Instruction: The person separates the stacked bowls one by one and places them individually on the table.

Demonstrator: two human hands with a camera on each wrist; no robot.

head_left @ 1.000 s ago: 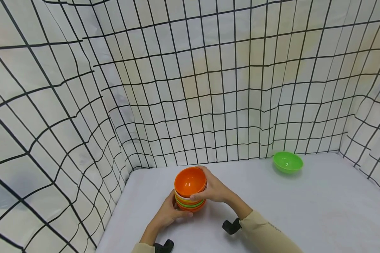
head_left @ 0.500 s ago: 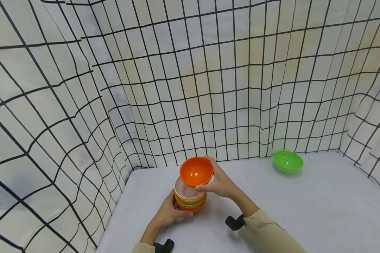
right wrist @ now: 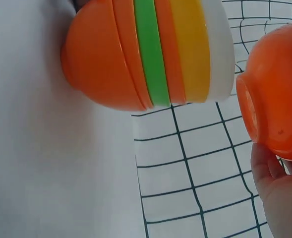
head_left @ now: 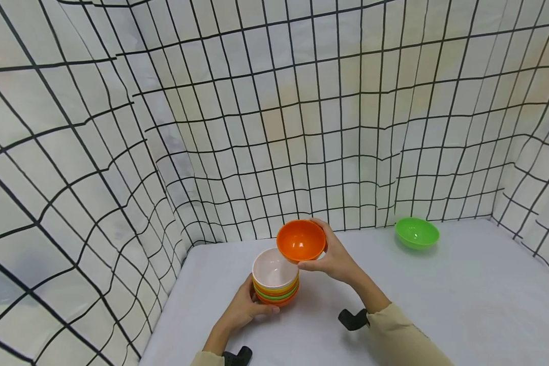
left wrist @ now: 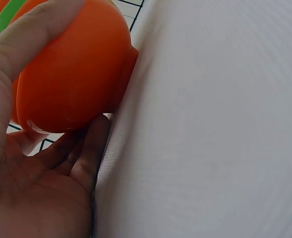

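Orange bowl (head_left: 301, 240) pinched at its side by right hand (head_left: 333, 258), held near lower centre of head view, gap to stack shown in right wrist view. Bowl stack (head_left: 276, 279), white one topmost, gripped low between left hand's (head_left: 244, 307) thumb and fingers, just lower left. Green bowl (head_left: 417, 233) seen on table (head_left: 476, 284), right of frame.
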